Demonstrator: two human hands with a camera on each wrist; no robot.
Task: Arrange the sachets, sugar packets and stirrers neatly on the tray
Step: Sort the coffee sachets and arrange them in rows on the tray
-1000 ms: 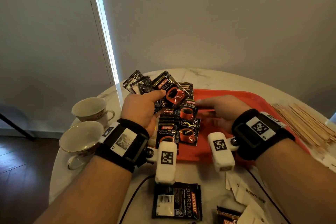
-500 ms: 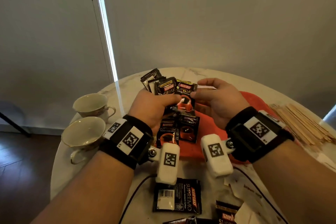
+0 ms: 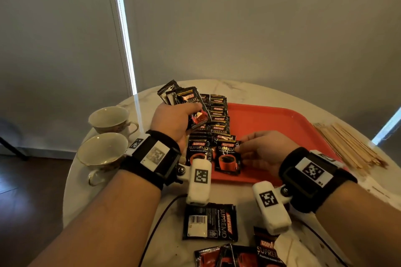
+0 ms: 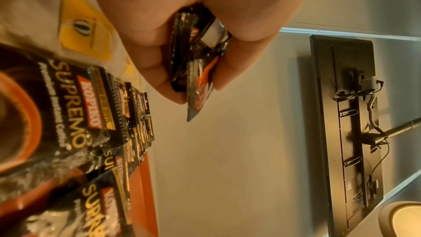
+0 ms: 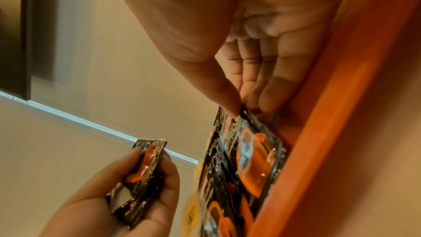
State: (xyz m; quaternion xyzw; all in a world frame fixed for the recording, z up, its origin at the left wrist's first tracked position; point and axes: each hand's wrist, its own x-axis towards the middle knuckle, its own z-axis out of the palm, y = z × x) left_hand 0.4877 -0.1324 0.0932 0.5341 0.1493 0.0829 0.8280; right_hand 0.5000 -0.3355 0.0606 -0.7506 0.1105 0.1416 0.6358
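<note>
Black coffee sachets [image 3: 218,123] overlap in rows on the red tray [image 3: 282,123].

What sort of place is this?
Probably a home or small café corner: a round white marble table carries two gold-rimmed porcelain teacups, a red plastic tray and black instant-coffee sachets.

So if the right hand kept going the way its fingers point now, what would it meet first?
The right hand points leftward, already pinching the black-and-red coffee sachet on the red plastic tray. Beyond it lies the neighbouring sachet row; depth is unclear.
</note>
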